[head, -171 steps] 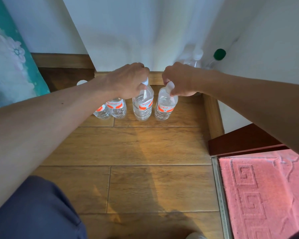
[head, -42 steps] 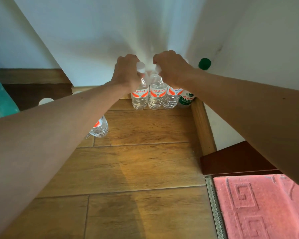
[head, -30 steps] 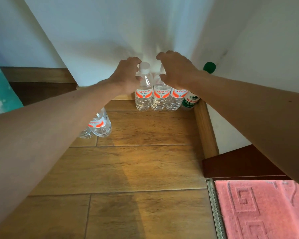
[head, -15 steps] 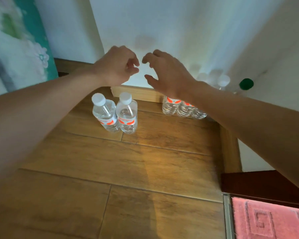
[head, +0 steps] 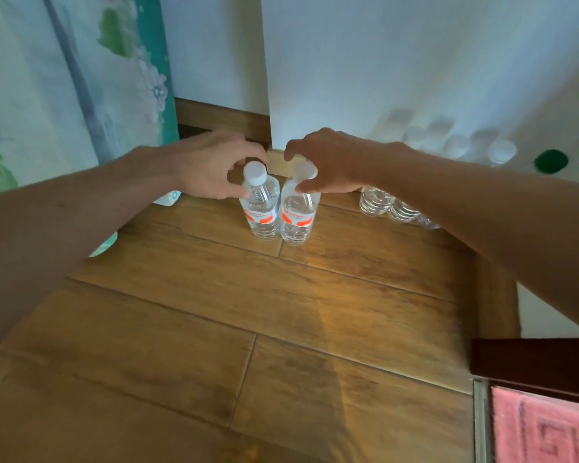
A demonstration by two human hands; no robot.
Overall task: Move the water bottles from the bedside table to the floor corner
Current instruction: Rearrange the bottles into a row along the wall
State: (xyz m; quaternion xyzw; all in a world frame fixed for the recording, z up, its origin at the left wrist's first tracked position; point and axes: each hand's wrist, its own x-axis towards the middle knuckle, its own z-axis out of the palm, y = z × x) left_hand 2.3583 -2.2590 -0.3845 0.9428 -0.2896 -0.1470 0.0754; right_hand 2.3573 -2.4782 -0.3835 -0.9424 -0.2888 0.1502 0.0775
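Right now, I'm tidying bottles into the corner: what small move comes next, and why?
Probably tighten both grips and lift: the left hand and right hand curl round the tops of the left bottle and right bottle, which stand apart from the row in the corner.

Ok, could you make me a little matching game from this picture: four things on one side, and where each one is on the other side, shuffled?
Things
1. left hand
2. right hand
3. green cap
4. pink mat

Places
A. bottom right corner of the view
B. curled round the white cap of the left bottle
C. far right of the view, near the corner of the room
D. curled round the white cap of the right bottle

Pairs: 1-B, 2-D, 3-C, 4-A
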